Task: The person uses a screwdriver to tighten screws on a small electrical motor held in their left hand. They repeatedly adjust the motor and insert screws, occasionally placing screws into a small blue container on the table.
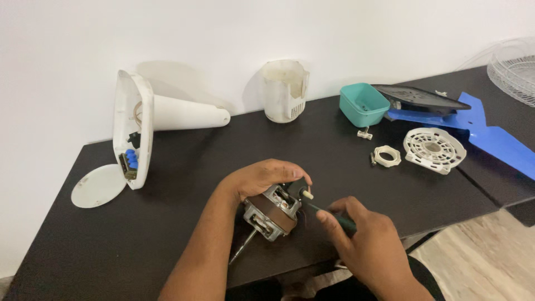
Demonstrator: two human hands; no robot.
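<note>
2 hands meet over a small fan motor [271, 210] near the front edge of the dark tabletop [167, 234]. The left hand [262, 177] is curled over the motor's top, fingers closed around its metal frame and brown winding band, pinning it down. The right hand [365, 237] is closed around the dark green handle of a screwdriver [329, 214], whose tip reaches in at the motor's side, close to a small cream knob [307, 194].

Judging by the metal core and copper windings, the motor is probably dense and heavy for its size, rigid, and not slippery; the steel frame is the safe place to grip, while the thin shaft [243, 249] sticking out toward the person and the loose wires look easier to bend or snag.

Farther back, a teal tub [363, 104] sits open; it seems to hold 1 or 2 small parts, though they are too small to make out. A white slotted housing cup [286, 90] stands upright by the wall, apparently empty. The tipped white fan base [136, 125] shows blue buttons inside, its round cover [97, 185] lying beside it.
</note>
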